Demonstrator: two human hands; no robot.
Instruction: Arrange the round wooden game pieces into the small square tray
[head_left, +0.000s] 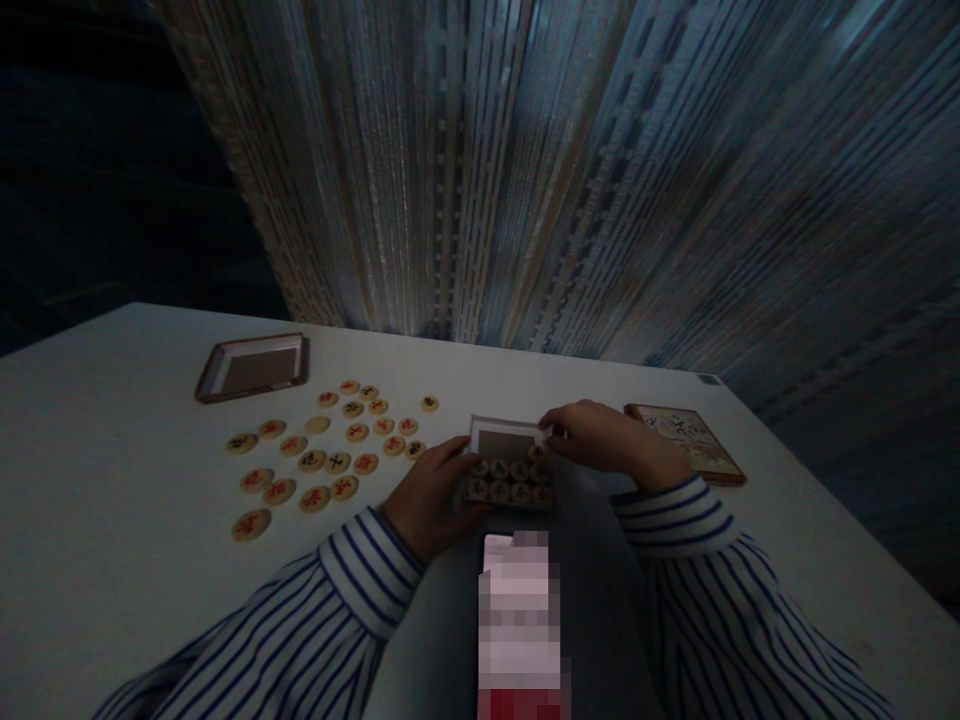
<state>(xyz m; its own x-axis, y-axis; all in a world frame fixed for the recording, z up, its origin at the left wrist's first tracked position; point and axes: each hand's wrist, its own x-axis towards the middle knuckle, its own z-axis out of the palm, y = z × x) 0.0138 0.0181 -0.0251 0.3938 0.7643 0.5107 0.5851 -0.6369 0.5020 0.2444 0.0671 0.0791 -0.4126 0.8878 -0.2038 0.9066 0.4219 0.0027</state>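
Note:
A small open box [507, 424] lies in front of me, with several Chinese chess pieces [519, 490] set in rows in its near part. One more piece [536, 453] sits above the rows at the right side. My left hand [433, 497] is closed around the box's left side, thumb near the pieces. At the far right corner, my right hand [592, 435] has its finger and thumb closed at the box's edge, close to the single piece. Loose pieces with red or black characters [356, 432] are scattered left of the box; one [317, 425] shows a blank face.
An open box lid or tray [262, 370] rests at the back left of the white table [135, 400]. A flat case with a printed picture [694, 440] lies on the right. Nearest me is a phone [517, 610], partly pixelated. A striped curtain [480, 180] hangs behind.

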